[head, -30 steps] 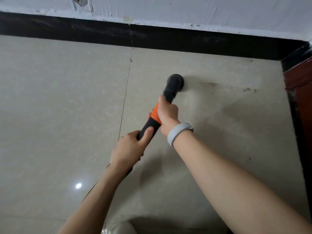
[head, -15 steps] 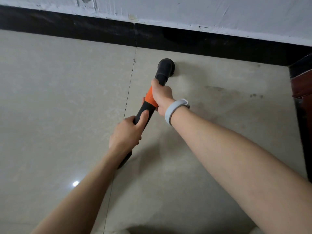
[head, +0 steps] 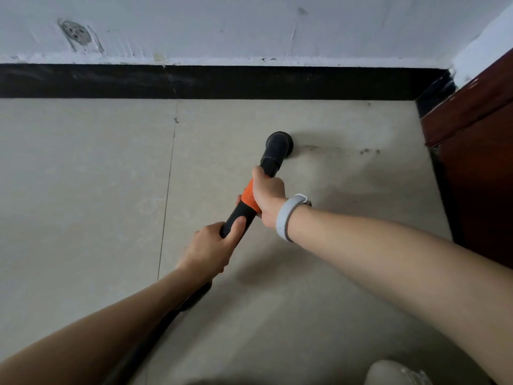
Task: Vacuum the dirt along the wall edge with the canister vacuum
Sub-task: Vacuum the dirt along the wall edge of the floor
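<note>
A black vacuum wand [head: 270,162] with an orange band ends in a round black nozzle [head: 279,141] that rests on the beige floor tile, a short way in front of the black skirting [head: 222,81]. My right hand [head: 268,195], with a grey wristband, grips the wand at the orange band. My left hand [head: 211,250] grips the black shaft lower down. The hose runs back under my left forearm. A streak of dark dirt [head: 338,150] lies on the tile just right of the nozzle, ending in dark specks [head: 366,151].
A white scuffed wall [head: 249,29] rises above the skirting. A dark red wooden door or cabinet [head: 477,162] stands at the right, forming a corner. A tile joint [head: 168,190] runs toward the wall left of the wand. A pale rounded object [head: 394,373] shows at the bottom edge.
The nozzle has pulled back from the skirting and now sits further out on the tile, beside the dirt streak. Both hands keep their grip on the wand.
</note>
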A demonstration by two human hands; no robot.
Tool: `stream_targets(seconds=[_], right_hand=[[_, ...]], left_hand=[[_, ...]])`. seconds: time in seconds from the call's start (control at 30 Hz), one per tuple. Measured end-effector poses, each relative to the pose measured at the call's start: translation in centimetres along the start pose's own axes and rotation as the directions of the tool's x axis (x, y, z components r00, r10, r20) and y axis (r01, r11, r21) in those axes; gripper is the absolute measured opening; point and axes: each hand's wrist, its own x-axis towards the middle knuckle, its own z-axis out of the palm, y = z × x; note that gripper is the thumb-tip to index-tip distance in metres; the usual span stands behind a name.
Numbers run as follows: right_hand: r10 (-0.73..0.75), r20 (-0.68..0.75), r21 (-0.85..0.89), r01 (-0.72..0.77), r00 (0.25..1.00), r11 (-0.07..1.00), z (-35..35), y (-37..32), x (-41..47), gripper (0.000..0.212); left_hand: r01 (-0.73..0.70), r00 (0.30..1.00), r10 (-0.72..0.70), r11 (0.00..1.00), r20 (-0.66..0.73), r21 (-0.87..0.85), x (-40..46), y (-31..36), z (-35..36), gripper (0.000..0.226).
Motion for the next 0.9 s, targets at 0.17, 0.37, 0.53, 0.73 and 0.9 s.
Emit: stream_targets(seconds=[0.17,0.37,0.53,0.73,0.9], right_hand=[[0.028,0.042,0.038,-0.03,0.999,0.999,-2.7,-0.3,0.0,0.024],[0.025,0.059,0.06,-0.028,0.998,0.998,-5.6,-0.7,0.0,0.025],[0.025,0.048,0.066,-0.028,0.999,0.997,-7.5,-0.4,0.0,0.025],[0.042,-0.029,0.138,-0.037,0.999,0.99,-11.0,-0.6,0.8,0.025],[0.042,-0.106,0.192,-0.021,0.993,0.981,-15.0,-0.9,1.3,0.025]], left_hand=[[0.012,1.0,-0.012,0.998,0.0,0.069,0.0,1.9,1.2,0.051],[0.007,1.0,-0.008,0.998,0.004,0.067,-0.1,4.1,3.2,0.051],[-0.016,1.0,0.014,0.997,0.022,0.072,-0.6,5.2,5.0,0.051],[-0.065,0.997,0.056,0.986,0.06,0.153,-0.2,8.0,7.0,0.051],[-0.121,0.989,0.1,0.971,0.112,0.205,0.1,10.7,9.6,0.054]])
